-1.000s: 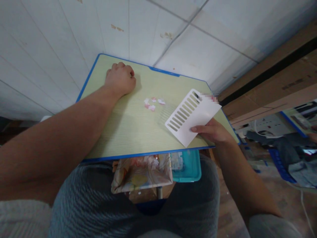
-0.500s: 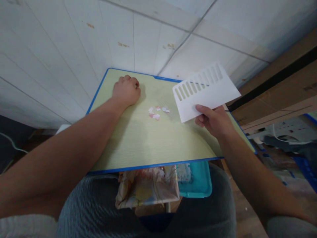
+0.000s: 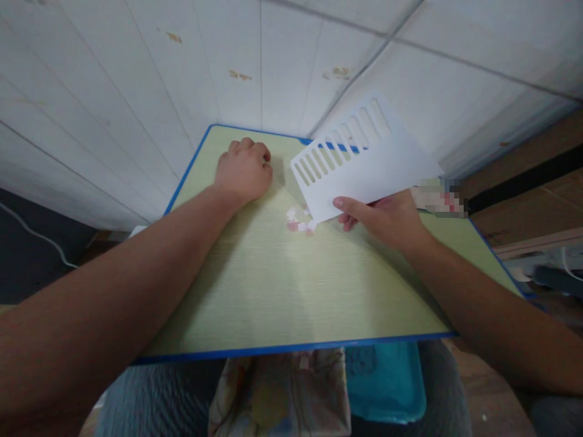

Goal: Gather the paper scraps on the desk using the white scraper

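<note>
My right hand (image 3: 380, 218) grips a white, stiff-looking sheet (image 3: 364, 170) by its lower edge, thumb on top and fingers underneath. A row of long rounded slots runs along the sheet's far side. The sheet is held tilted above the table, its lower left corner over small torn scraps, white and pinkish (image 3: 298, 223); some are partly covered by it. To the left, my left hand (image 3: 246, 169) rests on the tabletop with fingers curled into a loose fist. Its palm faces down, so whatever may be inside is hidden.
The pale yellow-green table (image 3: 291, 291) has a blue edge and stands against a white panelled wall (image 3: 218, 67) with a cable. Below the front edge are a cloth-lined container (image 3: 277, 394) and a turquoise tub (image 3: 387, 388). Cardboard (image 3: 537, 194) stands at the right.
My right hand has brought the slotted sheet left, closer to my left hand and over part of the scraps. The view has shifted; my left hand still rests on the table.
</note>
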`<control>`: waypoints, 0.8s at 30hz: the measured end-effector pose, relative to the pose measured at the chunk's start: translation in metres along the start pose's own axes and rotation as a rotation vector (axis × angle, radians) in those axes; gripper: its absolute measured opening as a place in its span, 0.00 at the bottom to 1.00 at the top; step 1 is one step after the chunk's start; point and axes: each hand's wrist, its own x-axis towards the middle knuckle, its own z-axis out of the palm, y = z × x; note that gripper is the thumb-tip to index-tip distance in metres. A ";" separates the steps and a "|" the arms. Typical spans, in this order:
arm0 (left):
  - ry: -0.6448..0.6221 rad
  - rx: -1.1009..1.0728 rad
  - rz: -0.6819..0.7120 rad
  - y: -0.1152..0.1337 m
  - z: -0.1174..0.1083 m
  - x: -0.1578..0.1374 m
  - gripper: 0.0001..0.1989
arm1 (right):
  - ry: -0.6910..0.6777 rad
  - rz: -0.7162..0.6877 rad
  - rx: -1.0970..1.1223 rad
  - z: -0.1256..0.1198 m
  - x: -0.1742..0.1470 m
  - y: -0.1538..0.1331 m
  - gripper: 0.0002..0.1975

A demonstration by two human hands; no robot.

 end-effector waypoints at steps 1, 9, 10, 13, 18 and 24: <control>-0.019 0.030 -0.006 0.003 -0.003 -0.001 0.20 | -0.006 0.001 -0.020 -0.004 -0.003 -0.003 0.21; -0.045 0.054 -0.038 0.006 -0.007 -0.004 0.21 | -0.160 0.042 0.002 -0.010 -0.024 -0.022 0.22; -0.041 0.040 -0.040 0.004 -0.006 -0.003 0.21 | -0.182 0.046 0.012 -0.009 -0.025 -0.023 0.22; -0.045 0.019 -0.032 0.000 -0.004 -0.003 0.18 | -0.318 0.049 0.028 -0.004 -0.033 -0.026 0.21; -0.059 -0.059 -0.017 -0.002 -0.005 -0.004 0.14 | -0.367 0.040 0.067 -0.001 -0.039 -0.031 0.20; -0.040 -0.065 -0.036 0.000 -0.004 -0.003 0.15 | -0.147 0.068 0.125 -0.007 -0.028 -0.025 0.18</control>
